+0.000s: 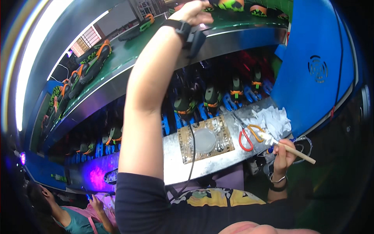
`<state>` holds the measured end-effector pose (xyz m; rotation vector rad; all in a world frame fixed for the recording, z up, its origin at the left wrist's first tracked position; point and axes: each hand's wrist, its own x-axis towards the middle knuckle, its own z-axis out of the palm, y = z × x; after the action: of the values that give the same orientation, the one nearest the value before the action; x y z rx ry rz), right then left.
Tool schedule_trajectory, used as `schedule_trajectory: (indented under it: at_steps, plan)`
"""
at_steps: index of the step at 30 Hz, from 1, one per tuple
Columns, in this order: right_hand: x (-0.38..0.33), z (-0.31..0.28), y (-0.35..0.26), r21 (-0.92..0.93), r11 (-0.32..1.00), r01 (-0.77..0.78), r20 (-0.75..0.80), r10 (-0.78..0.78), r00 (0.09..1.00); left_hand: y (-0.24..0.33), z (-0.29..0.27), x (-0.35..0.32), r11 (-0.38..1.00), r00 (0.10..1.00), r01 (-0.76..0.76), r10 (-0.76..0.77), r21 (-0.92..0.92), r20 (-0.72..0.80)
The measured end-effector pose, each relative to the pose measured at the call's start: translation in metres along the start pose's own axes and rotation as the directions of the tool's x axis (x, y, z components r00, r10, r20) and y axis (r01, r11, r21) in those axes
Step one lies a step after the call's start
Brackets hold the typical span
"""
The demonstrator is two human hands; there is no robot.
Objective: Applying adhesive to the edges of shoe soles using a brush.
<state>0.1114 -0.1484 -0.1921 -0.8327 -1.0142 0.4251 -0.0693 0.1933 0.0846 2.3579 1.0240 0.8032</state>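
Note:
My left arm stretches up across the view to the upper green conveyor belt. There my left hand has thumb and fingers apart, beside an orange and green shoe; its fingertips lie close to the picture's edge. Low at the right, my right hand is closed around a brush's pale wooden handle. The brush's white bristle end points left, over the scissors with one red and one orange handle loop. Crumpled white paper lies just beyond the bristles.
A round translucent dish sits on a brown board on the metal ledge. Behind it, dark shoes stand on blue holders. More shoes line the upper belt. A blue machine panel bounds the right. A co-worker sits lower left.

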Motion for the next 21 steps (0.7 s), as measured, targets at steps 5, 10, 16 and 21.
schedule_trajectory:
  at_steps: [5, 10, 16, 21]
  plan:
    - [-0.002, -0.022, 0.02, -0.034, 0.991, -0.128, -0.11, 0.123, 0.986, -0.043, -0.066, -0.017, 0.928, 0.927, 0.372, -0.371, -0.005, 0.051]
    - [0.005, -0.032, 0.03, -0.09, 0.986, -0.142, -0.175, 0.125, 0.977, -0.115, -0.15, -0.032, 0.401, 0.893, 0.382, -0.393, 0.832, -0.221]
    - [0.01, -0.04, 0.033, -0.169, 0.975, -0.141, -0.239, 0.098, 0.966, -0.182, -0.178, -0.034, 0.184, 0.769, 0.451, -0.576, 0.873, -0.277]
    - [0.019, -0.03, 0.032, -0.172, 0.972, -0.16, -0.238, 0.116, 0.964, -0.223, -0.181, -0.015, 0.269, 0.844, 0.412, -0.472, 0.871, -0.254]
